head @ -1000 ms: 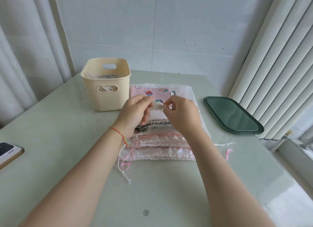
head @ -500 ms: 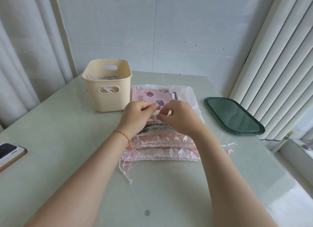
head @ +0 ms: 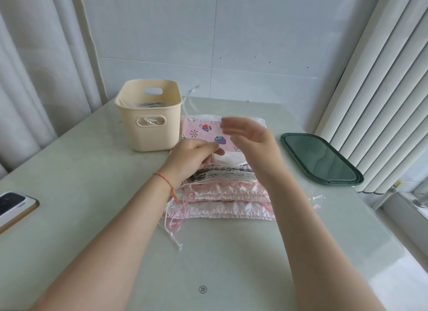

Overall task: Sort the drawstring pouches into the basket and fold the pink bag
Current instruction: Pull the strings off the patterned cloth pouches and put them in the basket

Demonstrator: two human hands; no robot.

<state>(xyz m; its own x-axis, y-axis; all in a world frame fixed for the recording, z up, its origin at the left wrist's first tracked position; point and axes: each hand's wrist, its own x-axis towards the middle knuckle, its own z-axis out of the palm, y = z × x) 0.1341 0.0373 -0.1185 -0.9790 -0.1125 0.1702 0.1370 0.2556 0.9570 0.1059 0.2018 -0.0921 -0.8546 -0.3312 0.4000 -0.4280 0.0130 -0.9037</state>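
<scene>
On the pale green bench (head: pixel 92 194) the cream basket (head: pixel 150 123) stands left of the pink bag (head: pixel 203 132), the stacked pouches (head: pixel 227 194) lie nearer, the left hand (head: pixel 192 157) pinches a white pouch (head: pixel 228 159) on top, and the right hand (head: pixel 252 139) hovers above, blurred, fingers spread wide.

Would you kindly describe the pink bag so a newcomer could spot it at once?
Start at the cream basket at the table's far left. Just right of it, flat on the table, lies the pink bag, beyond the stacked ruffled pouches. Unlike those satin pouches, it is smooth and printed with cartoon strawberries.
</scene>
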